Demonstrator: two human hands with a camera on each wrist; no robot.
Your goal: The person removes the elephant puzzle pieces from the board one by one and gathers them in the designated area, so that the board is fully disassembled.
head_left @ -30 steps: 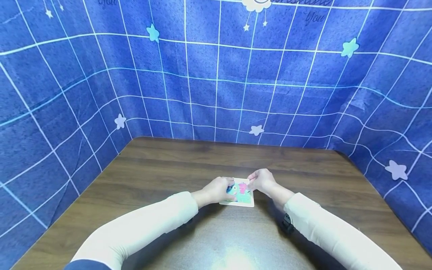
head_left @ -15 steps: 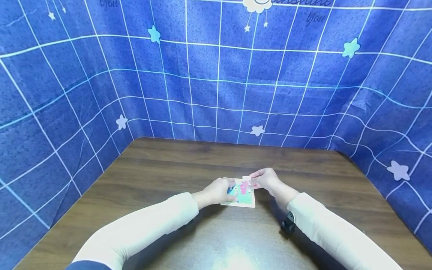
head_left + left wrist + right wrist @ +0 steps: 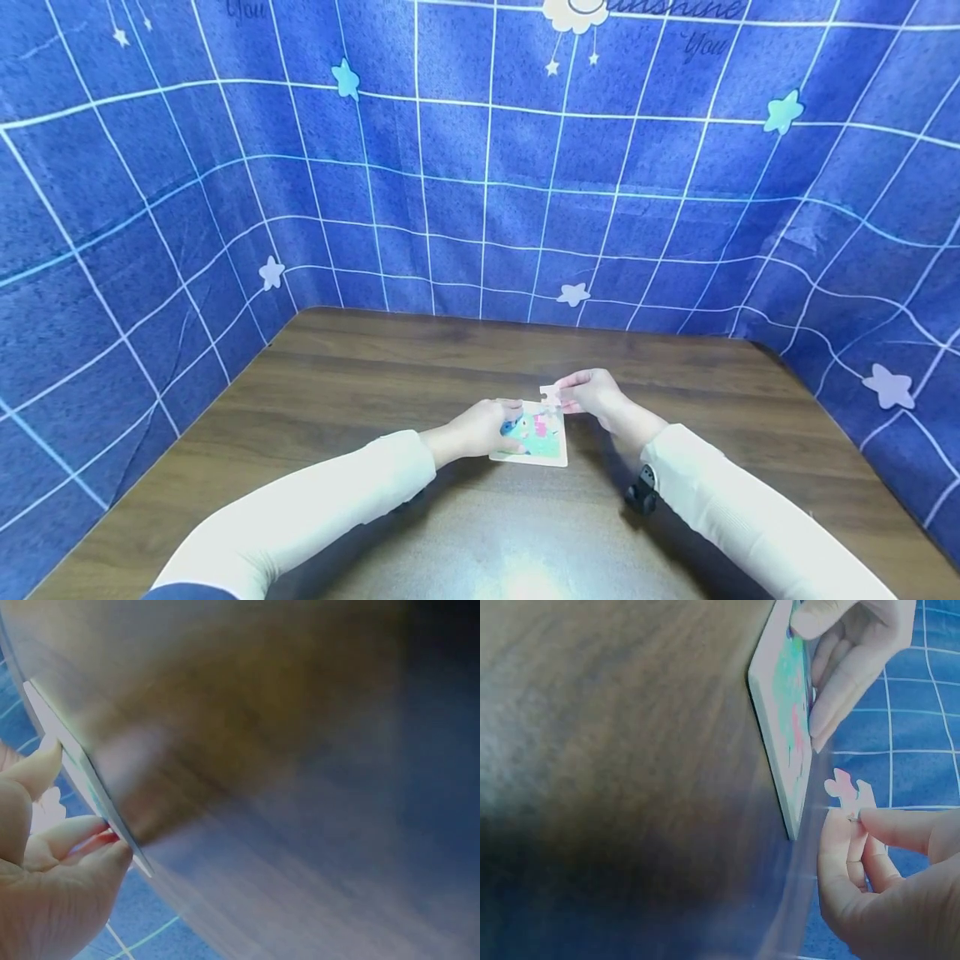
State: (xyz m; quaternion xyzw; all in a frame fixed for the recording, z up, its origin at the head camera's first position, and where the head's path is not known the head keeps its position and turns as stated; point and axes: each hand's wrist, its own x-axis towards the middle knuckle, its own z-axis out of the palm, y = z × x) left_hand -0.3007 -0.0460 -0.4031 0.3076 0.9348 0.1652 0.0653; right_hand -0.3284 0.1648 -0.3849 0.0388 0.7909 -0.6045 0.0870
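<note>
A small jigsaw puzzle board (image 3: 546, 448) with a pale frame and a colourful picture lies on the table in the head view. My left hand (image 3: 480, 427) grips its left part, thumb on the near side and fingers towards the far edge. The board's edge (image 3: 86, 766) appears at a slant in the left wrist view. My right hand (image 3: 596, 393) pinches a pale and pink puzzle piece (image 3: 845, 789) between thumb and fingers. That piece is above the board's far right corner, apart from the board in the right wrist view.
The brown wooden table (image 3: 405, 350) reaches back to a blue curtain (image 3: 450, 200) with white grid lines and stars, which also hangs along both sides. A dark device (image 3: 642, 490) sits at the right wrist, below the white sleeve.
My right hand has lifted the puzzle piece off the board's upper right part and drawn it away towards the far side. My left hand stays on the board.
</note>
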